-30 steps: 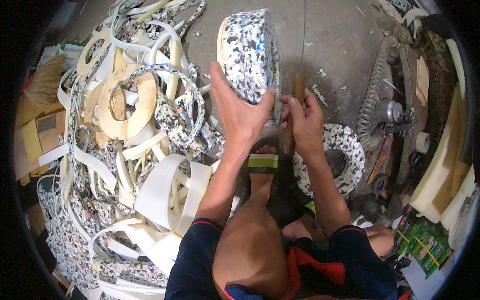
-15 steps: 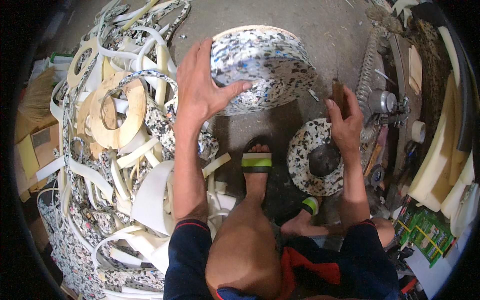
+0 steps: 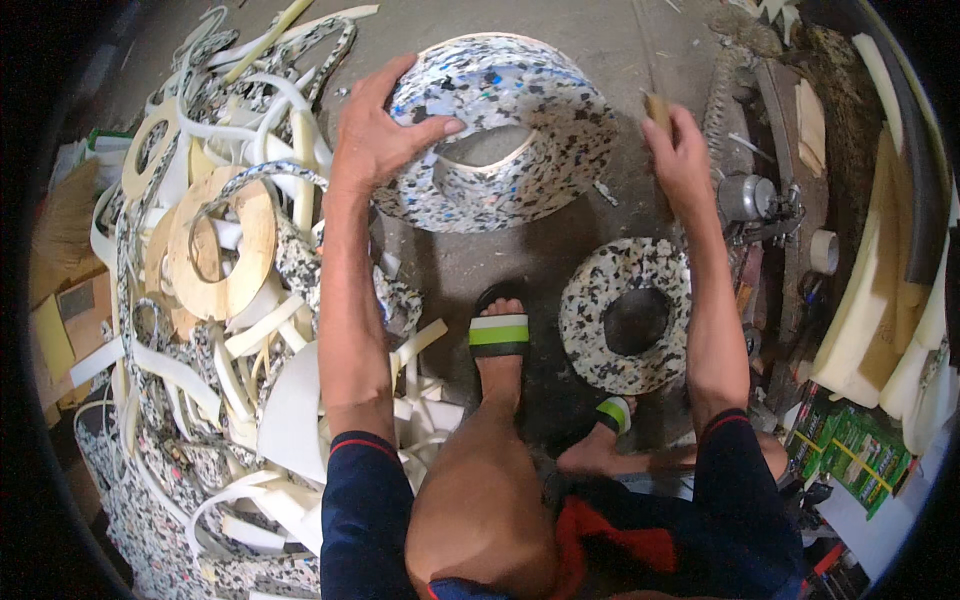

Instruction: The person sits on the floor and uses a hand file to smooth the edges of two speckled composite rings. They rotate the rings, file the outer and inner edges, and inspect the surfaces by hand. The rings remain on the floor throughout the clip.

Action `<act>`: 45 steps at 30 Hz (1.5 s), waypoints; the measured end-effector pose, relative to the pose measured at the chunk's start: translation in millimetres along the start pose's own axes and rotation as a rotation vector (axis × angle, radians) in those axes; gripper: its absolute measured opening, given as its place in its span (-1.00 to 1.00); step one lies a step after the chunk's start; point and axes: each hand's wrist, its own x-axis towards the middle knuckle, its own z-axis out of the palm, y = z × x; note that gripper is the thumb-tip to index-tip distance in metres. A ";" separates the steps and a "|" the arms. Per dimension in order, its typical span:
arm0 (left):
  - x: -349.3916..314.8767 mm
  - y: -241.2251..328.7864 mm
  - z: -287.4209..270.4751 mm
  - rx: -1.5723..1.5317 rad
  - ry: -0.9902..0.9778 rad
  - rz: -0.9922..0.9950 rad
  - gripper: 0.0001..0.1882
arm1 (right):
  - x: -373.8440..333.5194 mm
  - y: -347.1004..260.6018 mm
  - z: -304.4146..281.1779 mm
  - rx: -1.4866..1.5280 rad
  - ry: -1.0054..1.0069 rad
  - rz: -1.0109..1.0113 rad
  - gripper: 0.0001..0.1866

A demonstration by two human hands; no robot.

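Note:
A thick ring of speckled white, black and blue foam [image 3: 560,165] is tilted up above the floor, its round hole showing in the middle. My left hand [image 3: 375,140] grips it at its left side, thumb on the near face and fingers round the outer edge. To the right of the ring, apart from it, my right hand [image 3: 682,160] is closed on the brown handle of a thin tool [image 3: 656,110]. A faint slender blade seems to point up from that handle. Below lies a smaller speckled foam ring [image 3: 590,335], flat beside my foot.
Foam strips [image 3: 300,400] and offcuts heap up on the left, with pale flat rings [image 3: 250,250] among them. To the right are a coiled hose [image 3: 715,130], a metal spray gun [image 3: 748,197], a tape roll [image 3: 824,251], foam slabs [image 3: 860,300] and green packets [image 3: 860,465].
The large foam ring has tipped so that its hole now shows, and has shifted slightly left. My right hand has risen with the tool, away from the smaller ring.

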 end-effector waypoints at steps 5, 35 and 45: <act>18.6 -5.3 3.0 -0.053 -0.015 0.074 0.09 | 59.1 1.0 34.0 0.144 -0.270 0.001 -0.54; 3.0 93.1 78.0 -1.661 0.567 -0.466 0.33 | -122.4 -123.1 -55.8 -0.275 -0.176 -0.492 -0.32; 4.5 70.8 46.0 -1.540 0.802 -0.283 0.36 | -119.9 -162.9 -27.7 -0.298 -0.236 -0.564 -0.35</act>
